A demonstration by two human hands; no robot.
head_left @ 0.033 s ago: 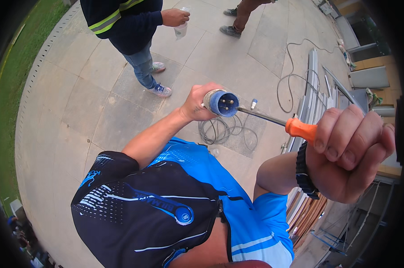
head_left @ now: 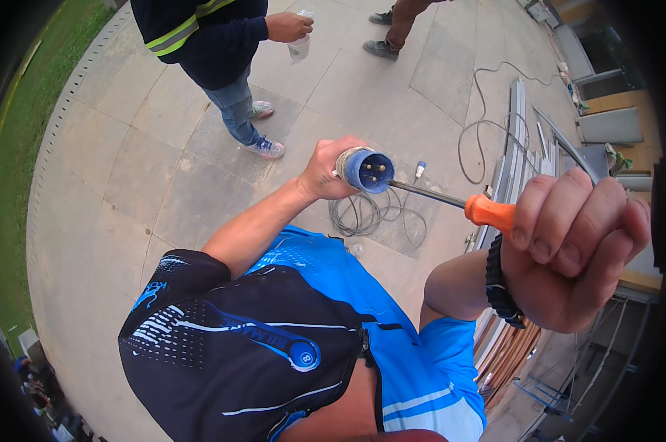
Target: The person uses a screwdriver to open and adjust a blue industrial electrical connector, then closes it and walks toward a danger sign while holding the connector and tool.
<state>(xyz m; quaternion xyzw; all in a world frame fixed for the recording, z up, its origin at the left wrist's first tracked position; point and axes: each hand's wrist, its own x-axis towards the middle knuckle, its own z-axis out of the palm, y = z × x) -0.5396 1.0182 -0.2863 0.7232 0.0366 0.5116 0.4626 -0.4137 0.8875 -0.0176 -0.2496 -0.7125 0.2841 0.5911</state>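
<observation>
My left hand [head_left: 327, 171] is closed round a blue industrial plug [head_left: 355, 172], whose round open face with several metal pins points to the right. In my right hand [head_left: 572, 247] is a screwdriver [head_left: 487, 211] with an orange handle and a long metal shaft. Its tip meets the plug's right rim; whether it sits inside or outside the rim I cannot tell. A black bracelet-like band [head_left: 499, 287] circles my right wrist. My left fingers are partly hidden behind the plug.
Coiled grey cable [head_left: 358, 214] lies on the tiled floor beyond my body, near a blue and white connector [head_left: 420, 169]. Another cable [head_left: 462, 144] curls farther right beside long metal profiles [head_left: 511, 140]. A person [head_left: 233, 88] holding a plastic cup [head_left: 299, 48] stands at the far left; another person's legs [head_left: 395, 33] are farther back.
My right hand and the screwdriver have shifted very slightly left, toward the plug. My left hand and the plug stay almost where they were.
</observation>
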